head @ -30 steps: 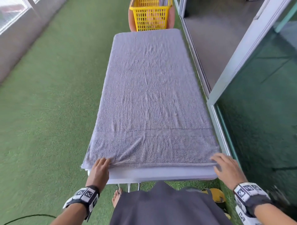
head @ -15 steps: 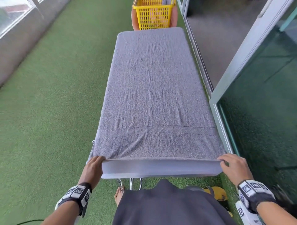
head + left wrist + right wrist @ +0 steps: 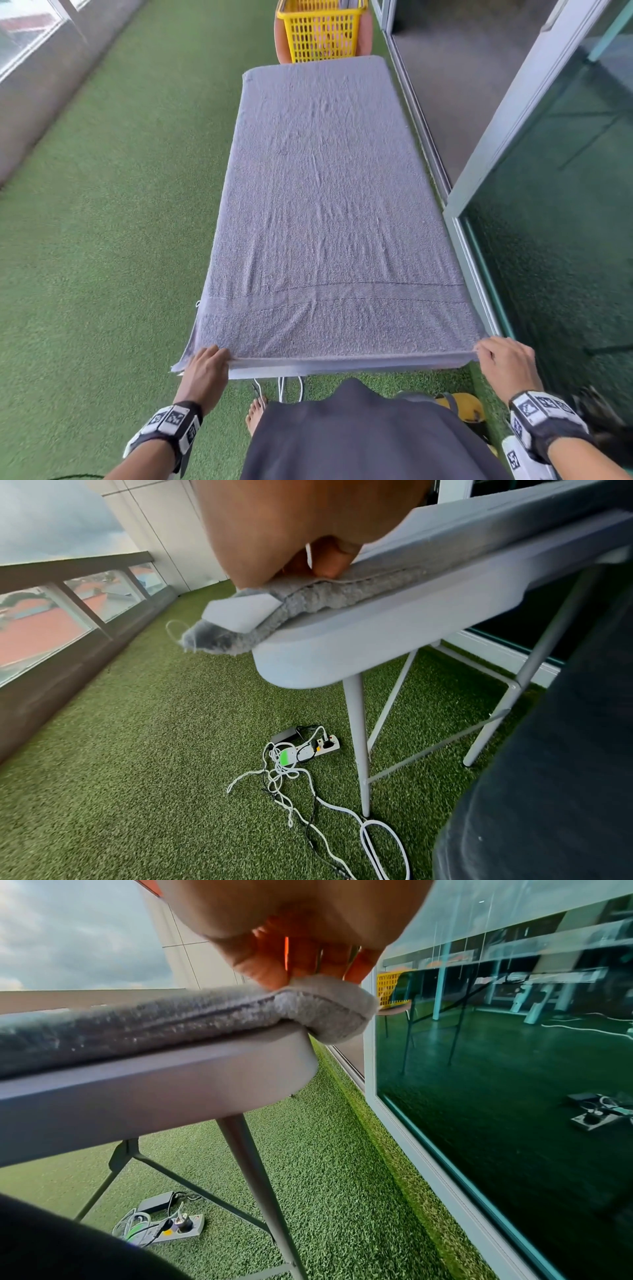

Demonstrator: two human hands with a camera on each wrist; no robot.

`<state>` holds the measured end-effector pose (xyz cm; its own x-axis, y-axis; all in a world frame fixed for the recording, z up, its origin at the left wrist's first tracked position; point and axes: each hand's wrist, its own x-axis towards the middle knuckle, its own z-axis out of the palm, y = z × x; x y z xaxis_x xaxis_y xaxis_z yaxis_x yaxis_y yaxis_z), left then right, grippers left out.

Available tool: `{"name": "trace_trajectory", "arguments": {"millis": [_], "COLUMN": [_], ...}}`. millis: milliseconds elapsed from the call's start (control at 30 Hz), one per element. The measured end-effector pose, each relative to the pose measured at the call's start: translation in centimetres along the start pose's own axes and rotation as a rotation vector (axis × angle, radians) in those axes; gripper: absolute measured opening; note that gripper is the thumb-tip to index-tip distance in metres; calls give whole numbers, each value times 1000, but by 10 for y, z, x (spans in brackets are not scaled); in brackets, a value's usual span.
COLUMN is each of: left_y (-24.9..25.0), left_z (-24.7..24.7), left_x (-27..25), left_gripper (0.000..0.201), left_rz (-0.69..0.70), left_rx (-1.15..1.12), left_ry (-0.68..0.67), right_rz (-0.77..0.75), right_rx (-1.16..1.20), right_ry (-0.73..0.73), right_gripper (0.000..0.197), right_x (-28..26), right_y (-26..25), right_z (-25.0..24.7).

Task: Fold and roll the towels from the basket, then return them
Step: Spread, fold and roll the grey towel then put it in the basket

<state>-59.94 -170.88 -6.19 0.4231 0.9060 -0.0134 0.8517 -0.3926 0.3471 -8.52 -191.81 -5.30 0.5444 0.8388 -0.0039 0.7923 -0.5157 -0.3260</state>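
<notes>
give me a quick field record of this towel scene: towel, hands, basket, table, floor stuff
towel: grey towel spread flat along the table, covering nearly the whole top
left hand: left hand pinches the near left corner of the towel
right hand: right hand pinches the near right corner
basket: yellow basket beyond the table's far end; contents unclear
table: grey folding table, metal legs
floor: green turf; power strip with tangled cables under the table

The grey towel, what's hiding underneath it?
Under the grey towel is a grey folding table; only its near edge and legs show. Its top is covered, so anything else there stays unseen.
</notes>
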Motion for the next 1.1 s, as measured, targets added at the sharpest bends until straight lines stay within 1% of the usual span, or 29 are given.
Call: {"name": "trace_trajectory", "arguments": {"millis": [33,67,133,167,233,267,333,367,433,500,633,700,767,833,900,1000,1100], "left_y": [1,3,10,13,19,24,35,38,40,35,29,25,22,19,16,13,10], "left_z": [0,-1,-7,-9,-13,-13,-9,-5,2,7,5,4,4,6,6,3,-2], "left_x": [2,6,13,15,16,15,9,5,-2,-4,-1,-3,-7,-9,-6,-2,-1], "left_gripper": [21,20,6,6,25,28,30,32,35,37,36,30,28,25,29,34,38], "left_rz": [-36,-72,-167,-214,-284,-291,-244,-192,-90,-39,11,60,103,95,32,-57,-108], "left_rx": [3,18,94,136,191,183,125,85,20,-15,-91,-105,-88,-63,-49,-16,18], "left_ry": [-21,-38,-37,-18,28,73,138,145,126,136,200,202,185,194,199,182,196], "right_rz": [5,17,45,62,91,104,80,48,-37,-71,7,36,75,80,54,-19,-80], "right_rx": [-25,-38,-74,-90,-107,-78,49,106,116,114,164,161,181,184,168,154,119], "right_ry": [-11,-29,-61,-57,-33,-16,-22,-58,-156,-178,-108,-93,-73,-58,-46,-16,-21], "right_gripper": [32,30,13,17,29,30,25,23,24,26,26,25,25,25,25,27,31], "right_x": [2,5,10,12,14,15,11,8,-2,-7,-1,2,3,2,0,1,-1], "right_y": [-3,-6,-11,-14,-19,-22,-29,-32,-36,-32,-29,-27,-25,-28,-31,-31,-29], "right_z": [0,0,-1,-3,-9,-11,-12,-9,-1,6,3,0,-1,-1,2,4,3]}}
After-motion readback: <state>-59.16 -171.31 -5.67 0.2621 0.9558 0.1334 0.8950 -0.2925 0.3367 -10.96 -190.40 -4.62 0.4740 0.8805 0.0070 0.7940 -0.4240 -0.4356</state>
